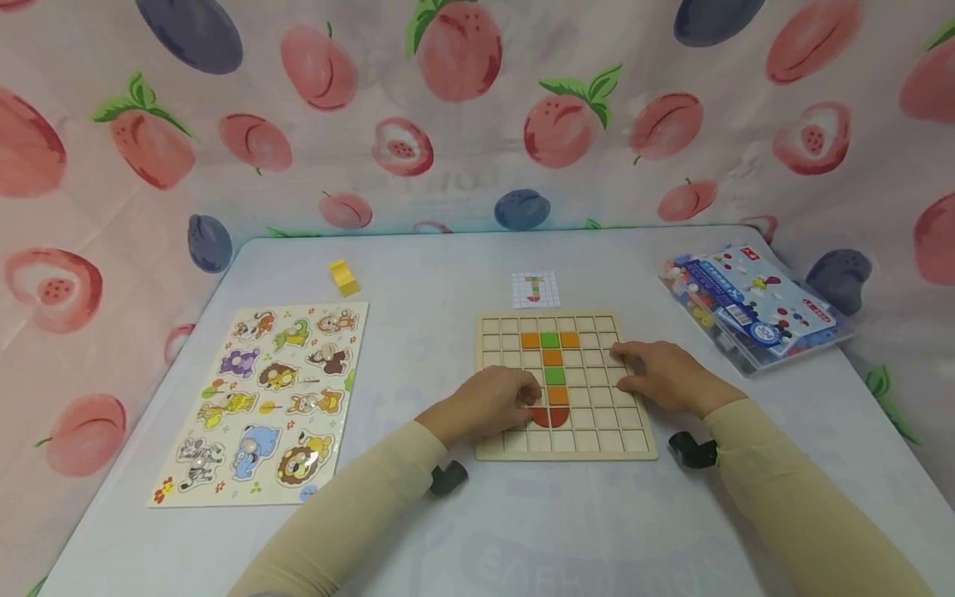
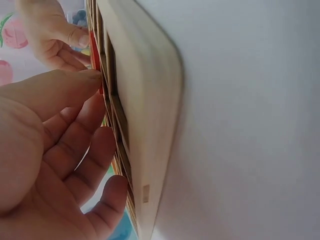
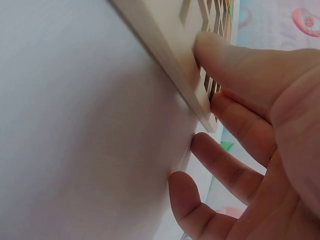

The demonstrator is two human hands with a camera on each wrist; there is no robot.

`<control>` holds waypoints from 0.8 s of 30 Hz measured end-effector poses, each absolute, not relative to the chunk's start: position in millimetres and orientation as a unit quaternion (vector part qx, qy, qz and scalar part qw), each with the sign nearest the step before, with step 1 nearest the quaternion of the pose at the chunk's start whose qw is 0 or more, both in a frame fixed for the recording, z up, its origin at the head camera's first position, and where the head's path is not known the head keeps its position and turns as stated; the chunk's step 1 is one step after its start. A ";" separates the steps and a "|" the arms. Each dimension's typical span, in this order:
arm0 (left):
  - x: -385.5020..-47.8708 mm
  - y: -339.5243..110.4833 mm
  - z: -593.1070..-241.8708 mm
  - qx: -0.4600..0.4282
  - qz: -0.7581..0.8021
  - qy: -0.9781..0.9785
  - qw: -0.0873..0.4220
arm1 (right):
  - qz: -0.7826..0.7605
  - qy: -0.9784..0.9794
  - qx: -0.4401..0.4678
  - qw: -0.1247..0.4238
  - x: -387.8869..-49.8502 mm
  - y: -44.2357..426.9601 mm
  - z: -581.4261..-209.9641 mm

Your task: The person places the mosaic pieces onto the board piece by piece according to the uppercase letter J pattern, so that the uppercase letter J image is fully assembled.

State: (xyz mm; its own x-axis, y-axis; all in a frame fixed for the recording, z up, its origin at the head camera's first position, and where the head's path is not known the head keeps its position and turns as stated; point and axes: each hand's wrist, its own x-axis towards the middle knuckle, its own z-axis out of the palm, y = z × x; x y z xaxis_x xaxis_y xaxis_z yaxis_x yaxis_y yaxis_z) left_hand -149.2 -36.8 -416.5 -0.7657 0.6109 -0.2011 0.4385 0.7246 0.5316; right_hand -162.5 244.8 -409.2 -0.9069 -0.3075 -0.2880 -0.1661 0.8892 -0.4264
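Observation:
A wooden grid board (image 1: 597, 452) lies on the table with orange, green and red tiles in its cells. A column of orange (image 1: 552, 357) and green tiles (image 1: 555, 376) runs below a row of orange, green and orange. Two red quarter-round tiles (image 1: 559, 417) sit side by side at the column's foot. My left hand (image 1: 488, 402) is over the board's left half, its thumb and forefinger pinching the left red tile (image 2: 93, 47). At the board's right edge, my right hand (image 1: 667, 377) rests with loosely bent fingers, thumb (image 3: 212, 50) touching the frame.
A small pattern card (image 1: 535, 289) lies beyond the board. On the left is an animal puzzle board (image 1: 261, 406), with a yellow folded piece (image 1: 344, 278) behind it. A clear plastic box (image 1: 757, 307) of colourful pieces stands at the back right.

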 end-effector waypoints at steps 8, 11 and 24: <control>-147.8 -35.5 -416.7 0.291 0.218 0.916 0.170 | -0.195 0.956 -0.114 0.184 -163.1 241.6 -409.9; -146.6 -35.7 -417.3 0.290 0.213 0.918 0.166 | -0.191 0.957 -0.114 0.186 -163.0 240.0 -409.6; -142.5 -32.4 -414.3 0.291 0.189 0.926 0.146 | -0.191 0.960 -0.090 0.185 -162.6 235.7 -408.7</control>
State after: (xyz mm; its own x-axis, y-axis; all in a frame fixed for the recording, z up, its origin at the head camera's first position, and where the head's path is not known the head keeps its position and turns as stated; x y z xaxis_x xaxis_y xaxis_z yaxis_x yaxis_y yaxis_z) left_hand -142.5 -32.4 -414.3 -0.7874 0.5951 -0.1605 0.4847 0.7587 0.4353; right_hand -162.6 235.7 -408.7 -0.9152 -0.2438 -0.3209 -0.1024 0.9108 -0.3999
